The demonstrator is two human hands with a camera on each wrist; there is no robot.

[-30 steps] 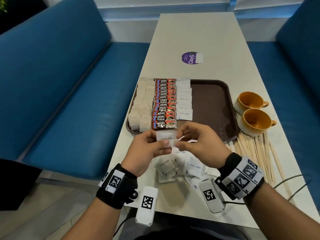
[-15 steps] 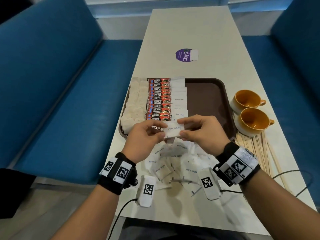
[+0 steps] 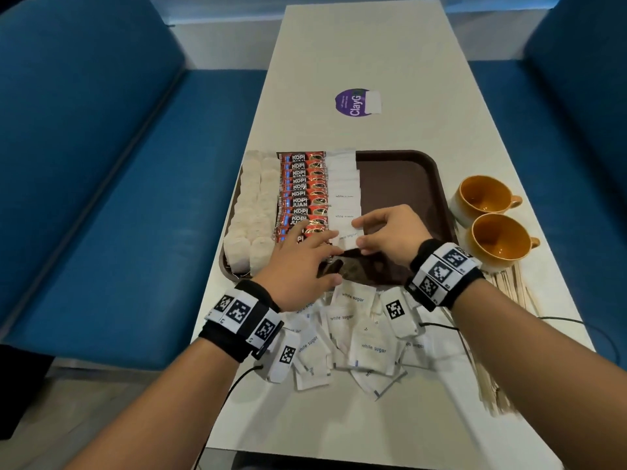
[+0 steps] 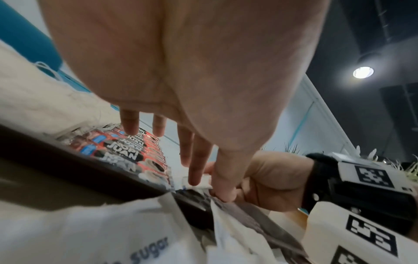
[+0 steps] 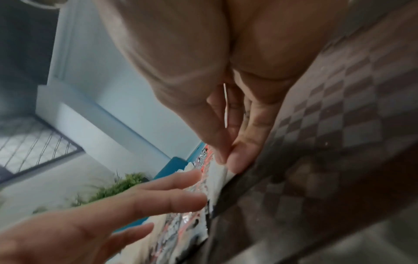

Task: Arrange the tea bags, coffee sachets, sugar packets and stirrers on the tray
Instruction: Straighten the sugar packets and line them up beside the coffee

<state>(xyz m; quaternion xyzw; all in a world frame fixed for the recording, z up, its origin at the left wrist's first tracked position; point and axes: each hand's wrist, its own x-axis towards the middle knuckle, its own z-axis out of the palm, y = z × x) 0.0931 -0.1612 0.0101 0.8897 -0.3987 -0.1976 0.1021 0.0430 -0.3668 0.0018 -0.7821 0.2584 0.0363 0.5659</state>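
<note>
Blurred hands [image 5: 228, 142], perhaps pinching packet [image 5: 225, 105]

A long white counter [image 3: 424, 56] runs between blue benches. A brown tray [image 3: 407, 171] sits on it near the middle. Just right of the tray stand two orange cups [image 3: 488, 218], touching each other. Wooden stirrers [image 3: 509, 293] lie in a heap at the right edge. Loose sugar packets [image 3: 369, 347] are piled at the near end, and a purple sticker [image 3: 353, 101] lies farther off.

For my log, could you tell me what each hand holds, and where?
Right hand pinches a sugar packet by its right edge; left hand holds nothing.
</note>
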